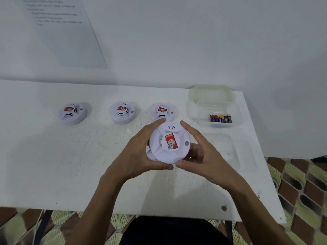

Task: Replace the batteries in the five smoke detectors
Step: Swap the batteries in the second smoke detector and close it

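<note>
I hold a white round smoke detector (169, 143) with a red label above the table, face up. My left hand (136, 152) grips its left rim and my right hand (200, 152) grips its right rim and underside. Part of another white piece (149, 154) peeks out beneath it by my left palm. Three more white detectors with red labels stand in a row further back: one at the left (72, 113), one in the middle (122, 112) and one just behind my fingers (162, 111). Several batteries (221, 119) lie in a clear plastic box (237, 112) at the back right.
The white table (70, 165) ends at the right edge near the box and at the front edge near my body. The box's clear lid (210, 92) leans behind it. Another clear tray (244, 156) lies to the right of my hands. A printed sheet (62, 29) hangs on the wall.
</note>
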{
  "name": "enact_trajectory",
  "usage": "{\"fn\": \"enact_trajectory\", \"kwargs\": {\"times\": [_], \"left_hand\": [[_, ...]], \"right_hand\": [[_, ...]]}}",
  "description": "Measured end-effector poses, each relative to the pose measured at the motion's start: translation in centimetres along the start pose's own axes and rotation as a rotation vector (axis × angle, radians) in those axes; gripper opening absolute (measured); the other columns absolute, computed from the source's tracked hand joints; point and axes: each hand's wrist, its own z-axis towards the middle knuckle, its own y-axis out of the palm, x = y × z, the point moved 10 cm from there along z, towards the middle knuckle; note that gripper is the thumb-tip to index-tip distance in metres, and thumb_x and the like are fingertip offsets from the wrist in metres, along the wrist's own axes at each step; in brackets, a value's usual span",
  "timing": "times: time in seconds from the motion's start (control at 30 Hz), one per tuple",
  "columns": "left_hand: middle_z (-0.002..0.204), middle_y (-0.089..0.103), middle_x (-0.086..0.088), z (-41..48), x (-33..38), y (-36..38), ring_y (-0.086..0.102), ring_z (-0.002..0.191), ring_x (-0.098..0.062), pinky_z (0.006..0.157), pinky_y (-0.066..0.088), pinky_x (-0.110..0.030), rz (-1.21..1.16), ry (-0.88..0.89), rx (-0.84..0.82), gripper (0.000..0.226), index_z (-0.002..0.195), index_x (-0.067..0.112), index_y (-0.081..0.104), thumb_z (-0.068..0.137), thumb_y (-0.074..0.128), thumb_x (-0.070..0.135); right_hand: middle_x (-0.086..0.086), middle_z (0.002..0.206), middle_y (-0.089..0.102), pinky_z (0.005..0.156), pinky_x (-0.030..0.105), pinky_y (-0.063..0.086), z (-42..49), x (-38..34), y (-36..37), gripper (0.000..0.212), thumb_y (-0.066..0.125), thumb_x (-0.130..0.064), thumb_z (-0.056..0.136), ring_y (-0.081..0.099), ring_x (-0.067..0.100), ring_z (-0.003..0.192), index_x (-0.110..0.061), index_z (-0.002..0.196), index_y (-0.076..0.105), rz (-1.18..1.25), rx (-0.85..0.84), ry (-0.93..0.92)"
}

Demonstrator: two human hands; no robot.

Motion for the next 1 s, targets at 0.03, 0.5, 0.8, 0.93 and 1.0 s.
{"fn": "enact_trajectory", "kwargs": {"times": [0.03,0.5,0.8,0.93,1.0], "left_hand": [[0.134,0.035,0.041,-0.06,0.13,-0.03,0.037,0.126,0.009,0.098,0.032,-0.005,0.004,0.010,-0.001,0.091,0.134,0.056,0.024,0.059,0.075,0.063],[0.130,0.038,0.044,-0.46,0.88,-0.55,0.042,0.121,0.011,0.087,0.037,-0.002,0.011,-0.005,-0.051,0.094,0.135,0.046,0.027,0.060,0.084,0.041],[0.133,0.040,0.037,-0.44,0.39,-0.35,0.043,0.121,0.010,0.090,0.038,-0.004,0.005,-0.021,-0.055,0.094,0.138,0.037,0.029,0.062,0.085,0.033],[0.133,0.040,0.037,-0.48,0.42,-0.33,0.043,0.121,0.010,0.091,0.039,-0.005,0.002,-0.018,-0.056,0.095,0.139,0.037,0.029,0.062,0.085,0.034],[0.133,0.038,0.040,-0.48,0.60,-0.33,0.043,0.121,0.009,0.090,0.039,-0.005,0.003,-0.014,-0.056,0.095,0.138,0.039,0.029,0.061,0.084,0.038]], "right_hand": [[-0.004,0.111,0.070,0.084,0.036,0.059,0.03,0.00,-0.03,0.088,0.074,-0.005,0.083,0.067,0.027,0.093,-0.051,0.142,0.029,-0.014,-0.006,0.003],[-0.002,0.112,0.069,0.084,0.043,0.058,0.28,0.10,0.00,0.087,0.076,-0.016,0.084,0.065,0.031,0.087,-0.056,0.142,0.026,-0.102,-0.024,-0.024],[0.004,0.110,0.068,0.077,0.036,0.058,0.34,0.53,-0.31,0.089,0.076,-0.018,0.084,0.063,0.029,0.081,-0.051,0.146,0.022,-0.154,-0.022,-0.033],[0.001,0.113,0.068,0.077,0.038,0.059,0.44,0.70,-0.35,0.089,0.077,-0.020,0.083,0.064,0.030,0.084,-0.051,0.146,0.022,-0.179,-0.018,-0.035],[-0.001,0.112,0.068,0.078,0.038,0.059,0.42,0.71,-0.39,0.089,0.077,-0.021,0.083,0.064,0.029,0.084,-0.051,0.146,0.022,-0.180,-0.019,-0.032]]}}
